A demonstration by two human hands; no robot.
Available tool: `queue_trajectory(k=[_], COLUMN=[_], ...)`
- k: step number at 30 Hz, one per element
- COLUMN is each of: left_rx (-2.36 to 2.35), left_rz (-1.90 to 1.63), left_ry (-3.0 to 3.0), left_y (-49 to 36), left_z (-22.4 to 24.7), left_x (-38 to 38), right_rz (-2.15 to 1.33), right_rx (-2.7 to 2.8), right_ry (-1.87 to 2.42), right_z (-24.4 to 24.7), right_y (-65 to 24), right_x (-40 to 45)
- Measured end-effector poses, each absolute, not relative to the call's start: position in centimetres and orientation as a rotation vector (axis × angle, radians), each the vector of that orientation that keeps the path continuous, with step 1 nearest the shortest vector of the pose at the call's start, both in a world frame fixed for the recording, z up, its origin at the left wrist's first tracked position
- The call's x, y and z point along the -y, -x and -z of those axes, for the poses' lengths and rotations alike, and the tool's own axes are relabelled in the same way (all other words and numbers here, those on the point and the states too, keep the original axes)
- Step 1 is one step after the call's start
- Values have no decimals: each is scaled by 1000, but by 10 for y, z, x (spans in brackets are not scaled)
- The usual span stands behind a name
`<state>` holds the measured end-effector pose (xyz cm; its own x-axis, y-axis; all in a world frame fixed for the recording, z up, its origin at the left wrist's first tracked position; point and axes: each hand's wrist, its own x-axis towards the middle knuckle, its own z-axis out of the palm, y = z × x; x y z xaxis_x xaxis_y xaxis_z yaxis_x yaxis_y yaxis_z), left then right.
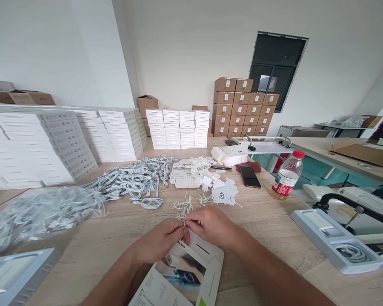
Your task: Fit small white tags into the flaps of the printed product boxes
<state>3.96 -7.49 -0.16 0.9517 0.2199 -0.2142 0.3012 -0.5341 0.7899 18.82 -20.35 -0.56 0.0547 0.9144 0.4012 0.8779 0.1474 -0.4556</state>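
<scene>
A white printed cardboard box [178, 276], looking flattened, lies at the table's near edge with its far end raised a little. My left hand [162, 239] is closed on that far end, thumb and fingers pinching the card. Fingertips of my right hand [212, 223] pinch the same end, touching the left fingertips. A tiny pale sliver shows between them; its kind is too small to tell. Just beyond my hands lie thin paper strips [184, 205] in a loose heap. Coiled white cables [127, 180] are piled to the left.
Paper cards [223, 193], a phone [250, 177] and a red-capped bottle [287, 176] stand or lie at right. Trays with a cable [338, 242] and without [15, 276] flank me. A plastic bag of cables [44, 212] lies left. Stacked white boxes [178, 129] line the back.
</scene>
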Motion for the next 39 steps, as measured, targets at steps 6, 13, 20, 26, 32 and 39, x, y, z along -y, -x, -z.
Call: queue_trajectory(k=[6,13,20,26,32,39], left_rx=[-471,-515,-508,-524,-466,-368], left_rz=[105,24,8,-72,-227,-129], left_ry=[-2015,-1939,-1927,-1878,-1597,-1372], left_y=[-40,-38,-37,-37,-36,-34], left_z=[4,5,7,2,4,3], left_x=[69,60,61,61,49,49], right_rz=[68,50,-185,-554,-393,-32], right_rx=[1624,1415,1403,1218,1079,1374], right_ry=[2011,2332,1908,1580,1477,1540], right_z=[5,14,12,12,12,20], right_y=[-208,-241,-219,-211,-216,-206], right_x=[202,204,202,195,195,195])
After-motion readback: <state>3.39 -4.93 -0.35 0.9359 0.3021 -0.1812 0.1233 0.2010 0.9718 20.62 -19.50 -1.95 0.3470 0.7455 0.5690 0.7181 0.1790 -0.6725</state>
